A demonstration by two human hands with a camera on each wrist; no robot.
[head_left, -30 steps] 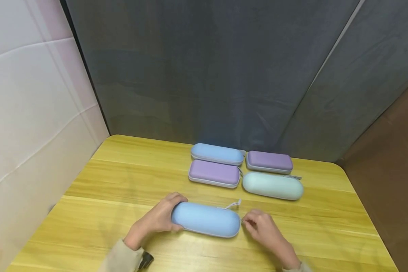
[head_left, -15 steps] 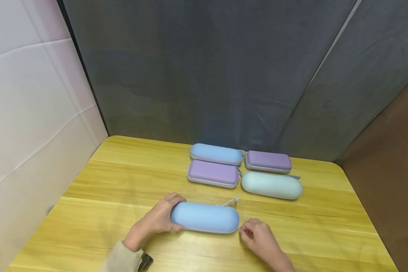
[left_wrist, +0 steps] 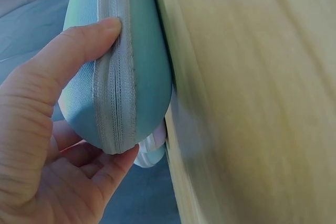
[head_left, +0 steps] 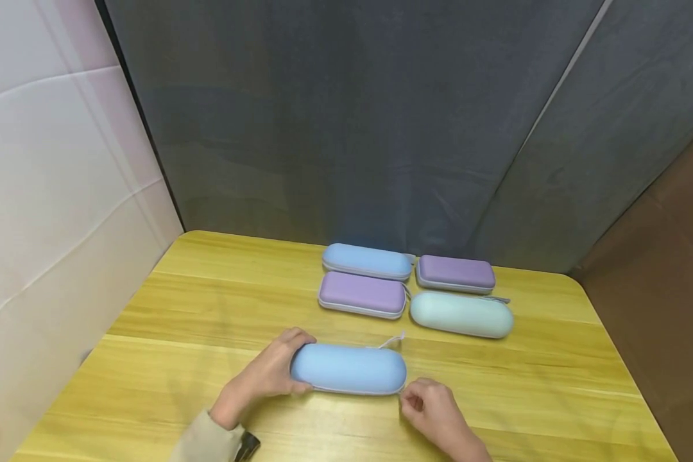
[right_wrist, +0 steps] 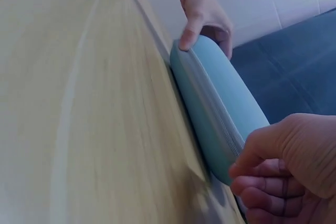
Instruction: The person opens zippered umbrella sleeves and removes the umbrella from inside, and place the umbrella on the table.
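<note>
A light blue hard-shell zippered case (head_left: 349,369) lies on the table near me, its long side facing me. My left hand (head_left: 271,366) grips its left end; in the left wrist view the thumb (left_wrist: 89,40) presses on the grey zipper band (left_wrist: 123,114), where the teeth run together. At the case's right front corner is my right hand (head_left: 433,410), fingers curled. The right wrist view shows thumb and forefinger (right_wrist: 262,150) pinched at the zipper line, the zipper pull hidden between them. A pale wrist loop (head_left: 393,340) sticks out from the back right of the case.
Behind stand two rows of similar cases: a blue case (head_left: 367,261) and a purple case (head_left: 456,274) at the back, another purple case (head_left: 362,294) and a mint case (head_left: 462,314) before them. A dark curtain (head_left: 335,128) hangs behind the wooden table (head_left: 179,308).
My right hand has moved round the case's right end toward me and slightly left, along the zipper. The left hand keeps its grip; the case's right end has turned slightly away from me.
</note>
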